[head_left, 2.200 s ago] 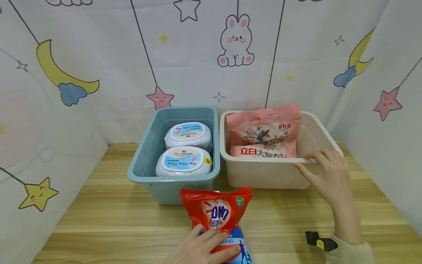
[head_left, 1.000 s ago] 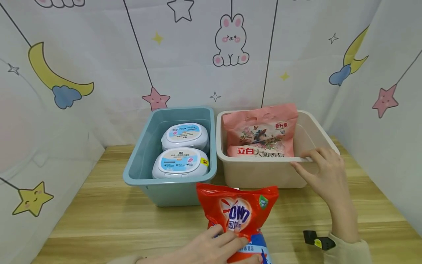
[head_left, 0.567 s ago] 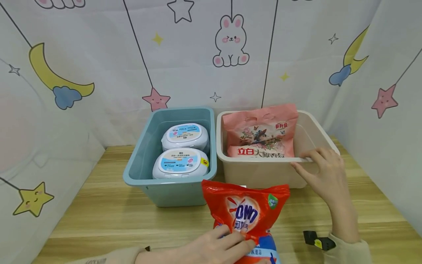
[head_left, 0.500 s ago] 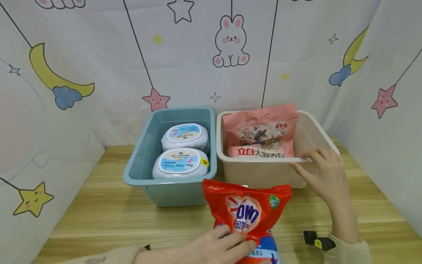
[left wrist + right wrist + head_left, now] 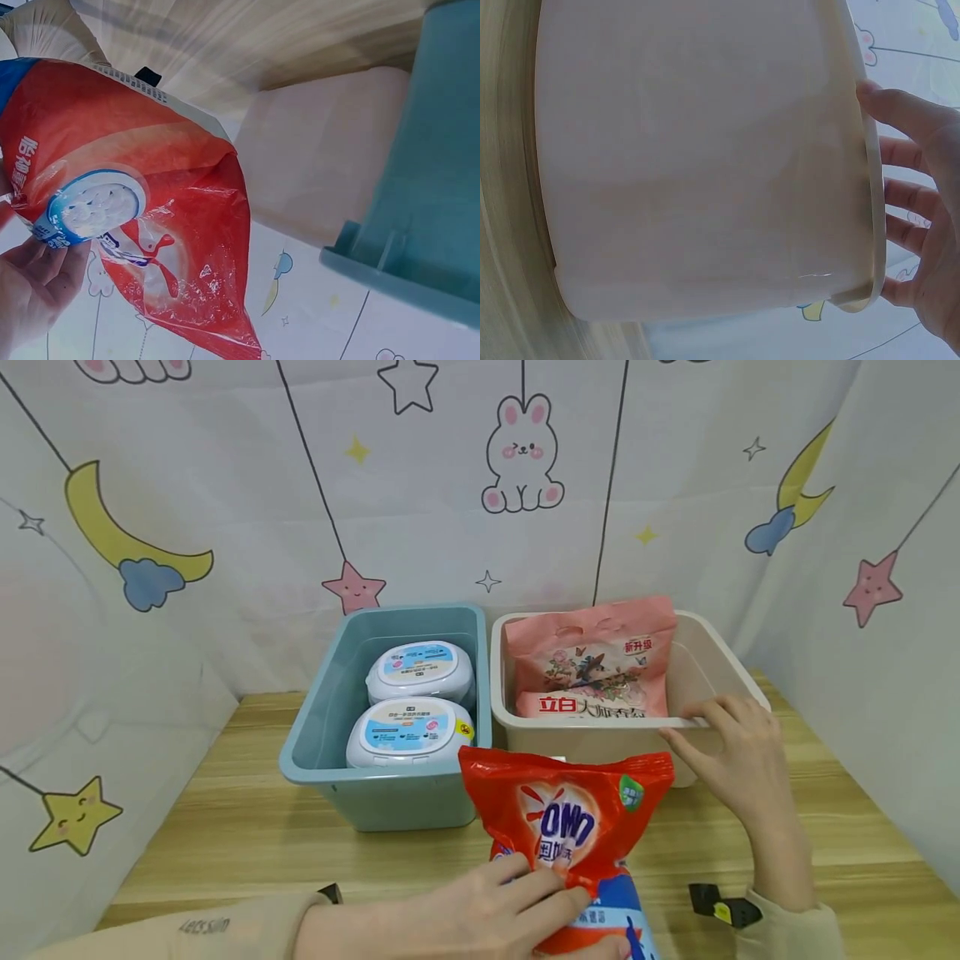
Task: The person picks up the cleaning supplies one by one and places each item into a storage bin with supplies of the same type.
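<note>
My left hand point(image 5: 495, 906) grips a red and blue OMO bag of laundry detergent point(image 5: 558, 810) at the front middle of the head view, in front of the bins. In the left wrist view the bag point(image 5: 142, 150) hangs tilted, its fingers point(image 5: 64, 281) against the lower side. At the right, my right hand point(image 5: 738, 760) pinches the front rim of a beige bin point(image 5: 592, 745), thumb outside and fingers over the edge. The right wrist view has the bin's outer wall point(image 5: 705, 150) close up. A pink detergent bag point(image 5: 592, 660) leans inside this bin.
A teal bin point(image 5: 401, 797) stands to the left of the beige one, with two white lidded boxes point(image 5: 408, 731) inside. Both bins sit on a wooden table point(image 5: 225, 827), backed by a white curtain point(image 5: 435, 518) with cartoon prints.
My left hand has carried the OMO bag rightward and up, and the bag now overlaps the beige bin's front wall in the head view. My right hand keeps its hold on the rim.
</note>
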Motion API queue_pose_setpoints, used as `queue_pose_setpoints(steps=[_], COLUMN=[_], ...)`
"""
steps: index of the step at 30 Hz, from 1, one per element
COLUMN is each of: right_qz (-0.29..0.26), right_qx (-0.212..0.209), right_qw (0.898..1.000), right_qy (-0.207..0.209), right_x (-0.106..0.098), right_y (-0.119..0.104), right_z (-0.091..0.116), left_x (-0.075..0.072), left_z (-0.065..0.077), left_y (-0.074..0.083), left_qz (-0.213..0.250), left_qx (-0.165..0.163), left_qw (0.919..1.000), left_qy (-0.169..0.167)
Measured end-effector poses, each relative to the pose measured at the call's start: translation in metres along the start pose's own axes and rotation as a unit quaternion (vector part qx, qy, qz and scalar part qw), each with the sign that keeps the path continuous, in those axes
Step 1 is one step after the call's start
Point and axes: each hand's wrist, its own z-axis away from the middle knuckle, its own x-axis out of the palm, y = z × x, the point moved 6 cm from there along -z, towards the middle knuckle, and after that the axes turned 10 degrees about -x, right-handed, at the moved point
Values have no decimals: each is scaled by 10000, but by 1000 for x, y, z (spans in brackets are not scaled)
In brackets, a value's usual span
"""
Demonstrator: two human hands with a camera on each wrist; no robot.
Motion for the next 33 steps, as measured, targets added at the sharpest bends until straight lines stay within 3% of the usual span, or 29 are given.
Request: queue_pose_setpoints(steps=[10, 19, 23, 33], right_qz=[-61, -164, -192, -102], right_qx=[-12, 177, 127, 27], right_qw=[10000, 9996, 9996, 9999], right_qy=[-22, -163, -146, -68], right_x=[1, 0, 0, 0], right_y=[1, 2, 1, 2], right_z=[0, 1, 1, 1], left_x=[-7, -14, -18, -32], left_z=[-7, -11, -14, -24], left_y=[-1, -4, -5, -10], left_qz=[-718, -755, -783, -751], left_qx=[371, 448, 462, 416], left_qw=[9956, 9944, 9951, 9943], left_qy=[-474, -595, -380, 636])
